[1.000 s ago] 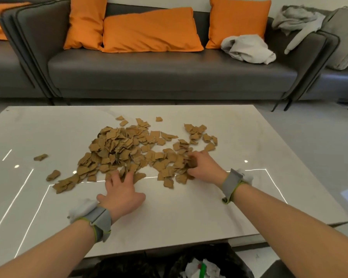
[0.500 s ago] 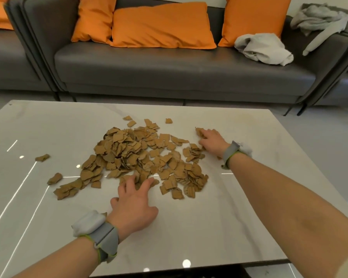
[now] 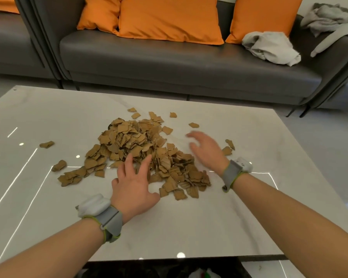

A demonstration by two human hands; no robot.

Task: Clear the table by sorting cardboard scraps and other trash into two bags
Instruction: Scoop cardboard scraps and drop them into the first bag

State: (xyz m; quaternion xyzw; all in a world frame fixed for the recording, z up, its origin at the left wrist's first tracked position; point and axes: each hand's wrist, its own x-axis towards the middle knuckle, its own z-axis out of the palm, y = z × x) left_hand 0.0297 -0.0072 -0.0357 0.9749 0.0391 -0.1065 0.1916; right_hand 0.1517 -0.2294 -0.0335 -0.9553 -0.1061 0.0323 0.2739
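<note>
Surface: a glossy white marble-look rectangular table [image 3: 189, 227] carried everything, with ceiling lights mirrored on it as thin lines and dots.
Main load: a heap of small brown torn cardboard scraps [image 3: 137, 145] lay mid-table, thickest at its far left and thinning toward the near right.
Left strays: two loose brown cardboard pieces [image 3: 58, 165] lay apart from the heap on the left.
Far strays: several single scraps [image 3: 193, 125] lay beyond the heap.
Right strays: two brown scraps [image 3: 229, 147] lay just right of it.
Left hand [image 3: 134, 187]: rested fingers spread at the heap's near edge.
</note>
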